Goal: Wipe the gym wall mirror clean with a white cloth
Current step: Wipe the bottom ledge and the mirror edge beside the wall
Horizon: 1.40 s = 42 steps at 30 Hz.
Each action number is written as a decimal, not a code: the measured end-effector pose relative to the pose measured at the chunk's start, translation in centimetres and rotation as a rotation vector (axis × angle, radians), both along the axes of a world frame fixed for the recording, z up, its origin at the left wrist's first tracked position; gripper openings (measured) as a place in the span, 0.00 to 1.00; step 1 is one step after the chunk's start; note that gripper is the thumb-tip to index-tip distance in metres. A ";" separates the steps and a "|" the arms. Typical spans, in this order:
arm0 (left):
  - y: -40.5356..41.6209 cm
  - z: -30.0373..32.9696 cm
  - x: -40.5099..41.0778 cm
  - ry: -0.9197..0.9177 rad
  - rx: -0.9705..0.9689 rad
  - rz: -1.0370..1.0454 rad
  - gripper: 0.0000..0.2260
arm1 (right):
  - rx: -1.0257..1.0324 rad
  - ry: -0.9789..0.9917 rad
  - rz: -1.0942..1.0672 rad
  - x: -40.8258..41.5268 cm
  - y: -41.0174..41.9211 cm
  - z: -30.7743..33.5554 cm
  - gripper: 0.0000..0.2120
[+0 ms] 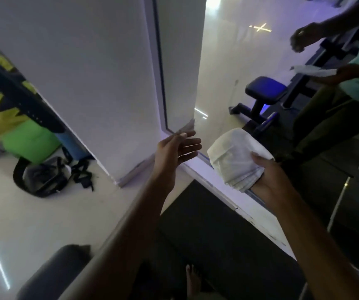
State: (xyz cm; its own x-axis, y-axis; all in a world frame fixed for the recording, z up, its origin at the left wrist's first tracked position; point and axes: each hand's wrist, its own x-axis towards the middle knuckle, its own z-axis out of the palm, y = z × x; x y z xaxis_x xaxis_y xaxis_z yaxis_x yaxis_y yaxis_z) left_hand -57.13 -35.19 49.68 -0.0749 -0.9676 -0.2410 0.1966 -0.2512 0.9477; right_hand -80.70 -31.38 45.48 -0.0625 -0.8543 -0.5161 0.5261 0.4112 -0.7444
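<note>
Holding a folded white cloth point(234, 158) in my right hand point(269, 180), I had the thumb laid across the top of the fabric and the fingers hidden beneath it, so that grip was pinched on the cloth. It hung in the air just in front of the lower part of the wall mirror point(282, 61), near the mirror's pale bottom frame point(221, 187); whether it touched the glass I could not tell. My left hand point(178, 148) reached forward beside it, palm turned inward, fingers straight and loosely spread, holding nothing, close to the mirror's lower left corner. In the glass I saw the reflection of my arms, the cloth and a dark padded gym seat point(265, 89). Left of the mirror stood a white wall panel point(87, 83). Beyond it, a dark bag with straps point(44, 176) lay on the pale floor point(33, 224). Below my arms lay a dark floor mat point(206, 234).
</note>
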 end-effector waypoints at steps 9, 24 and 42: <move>16.7 -5.9 9.7 0.190 0.166 0.301 0.14 | 0.066 0.017 0.229 8.9 11.1 -3.2 0.12; 49.1 -16.2 26.8 0.229 0.386 0.839 0.13 | 0.352 0.192 0.706 28.1 34.1 -13.7 0.16; 45.6 -36.2 44.6 0.092 0.612 0.986 0.08 | 0.306 0.514 1.120 55.3 23.5 -35.8 0.09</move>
State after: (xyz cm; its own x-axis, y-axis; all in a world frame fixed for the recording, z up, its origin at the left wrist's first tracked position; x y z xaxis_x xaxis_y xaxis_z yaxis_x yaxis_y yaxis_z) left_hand -12.55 10.37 13.49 0.6041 -0.3396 -0.7210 0.6236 -0.3619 0.6929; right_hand -25.37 -7.86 9.71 0.3633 -0.4196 -0.8318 -0.5396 0.6331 -0.5550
